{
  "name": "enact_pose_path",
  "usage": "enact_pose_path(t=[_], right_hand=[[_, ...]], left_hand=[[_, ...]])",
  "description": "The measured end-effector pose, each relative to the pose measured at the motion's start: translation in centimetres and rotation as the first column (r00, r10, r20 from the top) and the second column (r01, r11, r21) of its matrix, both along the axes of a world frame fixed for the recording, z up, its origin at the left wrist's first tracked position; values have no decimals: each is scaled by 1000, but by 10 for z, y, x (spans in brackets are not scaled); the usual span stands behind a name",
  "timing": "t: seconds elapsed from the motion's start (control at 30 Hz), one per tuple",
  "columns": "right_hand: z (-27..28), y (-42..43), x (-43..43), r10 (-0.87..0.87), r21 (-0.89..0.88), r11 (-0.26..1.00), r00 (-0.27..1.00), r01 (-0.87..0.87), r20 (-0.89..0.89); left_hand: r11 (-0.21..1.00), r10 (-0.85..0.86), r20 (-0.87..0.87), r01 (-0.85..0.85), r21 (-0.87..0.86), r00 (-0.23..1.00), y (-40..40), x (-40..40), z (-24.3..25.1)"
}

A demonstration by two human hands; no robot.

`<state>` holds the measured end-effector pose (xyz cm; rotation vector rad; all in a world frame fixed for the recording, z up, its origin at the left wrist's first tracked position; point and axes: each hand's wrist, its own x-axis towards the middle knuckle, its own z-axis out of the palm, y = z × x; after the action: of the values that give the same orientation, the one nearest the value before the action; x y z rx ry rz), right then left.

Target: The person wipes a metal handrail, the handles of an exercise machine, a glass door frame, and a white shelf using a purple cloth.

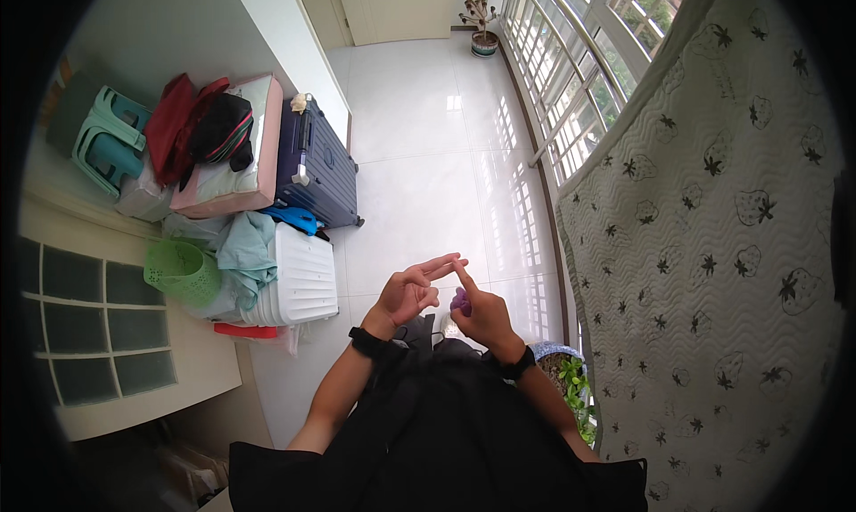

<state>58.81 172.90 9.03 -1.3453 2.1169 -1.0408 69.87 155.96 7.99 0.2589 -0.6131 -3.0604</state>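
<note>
My left hand (408, 294) is raised in front of my body, two fingers stretched forward and the others bent, with nothing in it. The pointing index finger of my right hand (491, 318) meets those fingertips, while its remaining fingers curl toward the palm. A small purple thing (460, 301) shows beside the right thumb; whether it is held or lies beyond the hand, I cannot tell. Each wrist wears a black band. Below the hands are dark clothing and the white tiled floor (408, 197).
Left stand a dark blue suitcase (324, 171), a white plastic storage box (304, 271), a green basket (180, 271), teal stools (110, 141) and bags. A strawberry-patterned quilt (702, 244) hangs right, near the window railing (575, 77). Potted plants stand at a blue-white pot (552, 348) and farther off (484, 44).
</note>
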Motion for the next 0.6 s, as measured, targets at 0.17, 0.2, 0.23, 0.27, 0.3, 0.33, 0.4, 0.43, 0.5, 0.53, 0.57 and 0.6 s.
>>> enact_pose_path(t=[0.17,0.2,0.23,0.27,0.3,0.33,0.4,0.43,0.5,0.53,0.57,0.6], right_hand=[[10,-70,-45,-149,23,989,985,148,87],[5,-89,-56,-71,44,997,997,69,36],[3,-108,-66,7,72,997,1000,-6,-13],[2,-126,-78,-25,91,995,999,28,-40],[1,-146,-86,-41,99,994,998,44,-39],[5,-166,-96,-93,116,988,995,98,-43],[21,-203,-107,-211,118,969,976,215,-44],[26,-219,-115,-218,108,968,973,225,-74],[28,-245,-121,-241,70,966,966,248,-95],[29,-259,-132,-144,147,975,976,169,-164],[31,-274,-146,-153,149,973,974,178,-167],[28,-289,-155,-143,177,970,980,166,-139]], left_hand=[[934,27,58,-46,354,998,-84,-61,-18],[892,16,-9,-10,451,1000,-101,-74,-19],[840,9,-75,33,542,997,-119,-88,-19],[838,-12,-91,59,542,996,-141,-107,-18],[877,-12,-46,32,479,999,-163,-122,-14],[910,-14,-1,13,414,1000,-183,-138,-6],[968,20,-2,-19,252,1000,-221,-161,-6],[969,13,-34,-5,249,999,-239,-172,-3],[958,9,-131,29,285,991,-270,-185,5],[965,-25,-150,63,255,988,-282,-194,10],[964,-34,-153,73,257,988,-294,-207,17],[981,-45,-197,80,177,979,-305,-217,20]])
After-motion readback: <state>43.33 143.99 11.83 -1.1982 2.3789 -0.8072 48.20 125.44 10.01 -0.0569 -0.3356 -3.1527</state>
